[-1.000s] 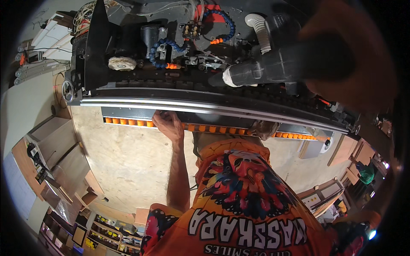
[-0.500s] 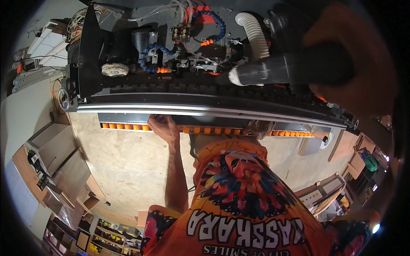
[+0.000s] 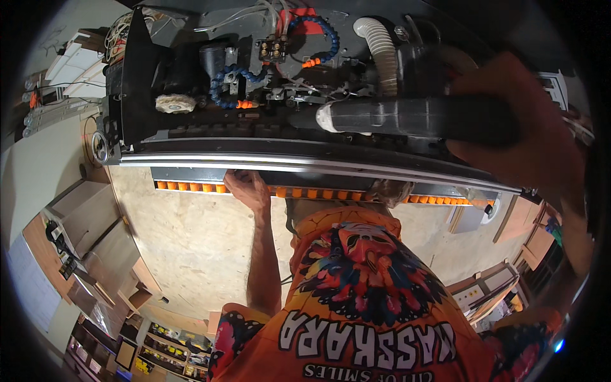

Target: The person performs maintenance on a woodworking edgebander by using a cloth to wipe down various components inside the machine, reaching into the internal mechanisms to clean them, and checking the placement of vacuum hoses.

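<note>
My right hand (image 3: 522,121) grips a black vacuum nozzle (image 3: 414,118) with a white band near its tip, held low over the inner track of a dark machine (image 3: 137,83). Inside the machine sit a fluffy white wheel (image 3: 175,103), blue segmented hoses (image 3: 229,89) with orange nozzles, a brass-fitted valve block (image 3: 272,49) and a white corrugated hose (image 3: 382,51). My left hand (image 3: 248,188) has its fingers curled at the front edge, just below the silver rail (image 3: 305,164), beside a strip of orange rollers (image 3: 318,193). Its fingertips are partly hidden.
Boards and cabinets (image 3: 83,210) stand along the left, with shelves of small items (image 3: 165,344) at the lower left. More panels (image 3: 515,216) lean at the right. The pale floor (image 3: 191,248) shows below the machine, behind my orange patterned shirt (image 3: 356,293).
The nozzle tip shifted a little right, then back leftward and slightly lower, and my right hand has come down with it. My left hand stays at the edge.
</note>
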`<state>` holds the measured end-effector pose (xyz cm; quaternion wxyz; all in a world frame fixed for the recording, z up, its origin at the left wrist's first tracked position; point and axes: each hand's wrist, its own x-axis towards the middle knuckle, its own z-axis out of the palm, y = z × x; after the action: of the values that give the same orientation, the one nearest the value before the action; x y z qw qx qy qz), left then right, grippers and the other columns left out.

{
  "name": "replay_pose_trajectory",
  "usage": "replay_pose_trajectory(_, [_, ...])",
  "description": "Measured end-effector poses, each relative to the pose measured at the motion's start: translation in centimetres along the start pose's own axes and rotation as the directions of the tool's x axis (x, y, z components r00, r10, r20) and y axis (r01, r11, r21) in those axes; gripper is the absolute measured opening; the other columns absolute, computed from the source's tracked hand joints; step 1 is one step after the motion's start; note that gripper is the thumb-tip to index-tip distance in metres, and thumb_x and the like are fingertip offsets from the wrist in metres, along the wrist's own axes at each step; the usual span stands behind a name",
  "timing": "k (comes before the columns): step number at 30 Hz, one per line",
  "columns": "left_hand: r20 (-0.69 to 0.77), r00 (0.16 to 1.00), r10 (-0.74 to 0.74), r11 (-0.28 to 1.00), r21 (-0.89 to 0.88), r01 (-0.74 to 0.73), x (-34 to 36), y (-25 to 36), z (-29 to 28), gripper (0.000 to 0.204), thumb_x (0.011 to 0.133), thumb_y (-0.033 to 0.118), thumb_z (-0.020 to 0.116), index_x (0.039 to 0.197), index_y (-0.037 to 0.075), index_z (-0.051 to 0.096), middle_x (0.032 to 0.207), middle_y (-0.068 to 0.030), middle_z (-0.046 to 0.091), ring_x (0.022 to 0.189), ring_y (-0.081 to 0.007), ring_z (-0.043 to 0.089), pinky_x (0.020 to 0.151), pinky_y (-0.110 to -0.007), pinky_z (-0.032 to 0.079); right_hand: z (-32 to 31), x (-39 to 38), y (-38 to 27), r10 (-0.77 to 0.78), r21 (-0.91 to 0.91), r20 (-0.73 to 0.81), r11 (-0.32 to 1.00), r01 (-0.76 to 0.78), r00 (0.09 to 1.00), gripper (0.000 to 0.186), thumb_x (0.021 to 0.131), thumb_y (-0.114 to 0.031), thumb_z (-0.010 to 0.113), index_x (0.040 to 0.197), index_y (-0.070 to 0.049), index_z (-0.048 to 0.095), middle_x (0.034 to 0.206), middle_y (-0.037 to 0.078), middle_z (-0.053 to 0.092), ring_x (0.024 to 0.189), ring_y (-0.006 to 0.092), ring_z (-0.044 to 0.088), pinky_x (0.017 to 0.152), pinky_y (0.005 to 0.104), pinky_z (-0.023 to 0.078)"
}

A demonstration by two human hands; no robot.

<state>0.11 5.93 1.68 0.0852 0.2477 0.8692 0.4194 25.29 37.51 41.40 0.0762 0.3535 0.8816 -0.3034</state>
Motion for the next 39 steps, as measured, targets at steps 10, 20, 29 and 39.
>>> replay_pose_trajectory(10, [-0.016, 0.998, 0.064, 0.998, 0.002, -0.064, -0.2, -0.9, 0.8, 0.044, 0.093, 0.020, 0.072, 0.121, -0.007, 0.052, 0.111, -0.0165, 0.052, 0.091, -0.0229, 0.053, 0.079, -0.037, 0.051, -3.3, -1.3, 0.7, -0.098, -0.266, 0.030, 0.959, 0.102, 0.995, 0.058, 0.065, -0.005, 0.090, 0.118, -0.009, 0.065, 0.114, 0.011, 0.068, 0.105, 0.0260, 0.072, 0.084, 0.0389, 0.059])
replay_pose_trajectory(20, [-0.266, 0.962, 0.064, 0.782, -0.585, -0.214, 2.6, 12.0, -2.3, 0.029, 0.097, 0.014, 0.071, 0.112, 0.006, 0.048, 0.102, -0.0029, 0.047, 0.091, -0.0123, 0.045, 0.084, -0.030, 0.042, -1.7, 0.8, -2.2, -0.142, -0.355, 0.082, 0.921, 0.162, 0.986, 0.055, 0.067, -0.005, 0.089, 0.116, -0.008, 0.066, 0.112, 0.012, 0.068, 0.103, 0.0269, 0.072, 0.084, 0.0394, 0.059])
replay_pose_trajectory(29, [0.501, 0.554, 0.665, 0.627, -0.778, -0.049, 12.4, 26.5, -1.6, 0.084, 0.063, 0.038, 0.099, 0.128, 0.000, 0.062, 0.126, -0.0128, 0.066, 0.116, -0.0265, 0.064, 0.101, -0.040, 0.050, 1.1, 7.0, -8.0, -0.129, -0.494, 0.140, 0.850, 0.182, 0.982, 0.051, 0.068, -0.006, 0.088, 0.114, -0.008, 0.067, 0.110, 0.012, 0.069, 0.102, 0.0277, 0.072, 0.083, 0.0400, 0.059])
replay_pose_trajectory(39, [0.317, 0.595, 0.738, 0.371, -0.928, 0.034, 15.7, 26.6, -0.6, 0.053, 0.068, 0.020, 0.100, 0.109, 0.003, 0.072, 0.100, -0.0071, 0.076, 0.094, -0.0161, 0.072, 0.083, -0.030, 0.057, 4.4, 15.5, -13.6, -0.038, -0.610, 0.166, 0.781, 0.133, 0.985, 0.047, 0.069, -0.007, 0.086, 0.112, -0.008, 0.068, 0.108, 0.013, 0.069, 0.100, 0.0286, 0.072, 0.082, 0.0405, 0.060])
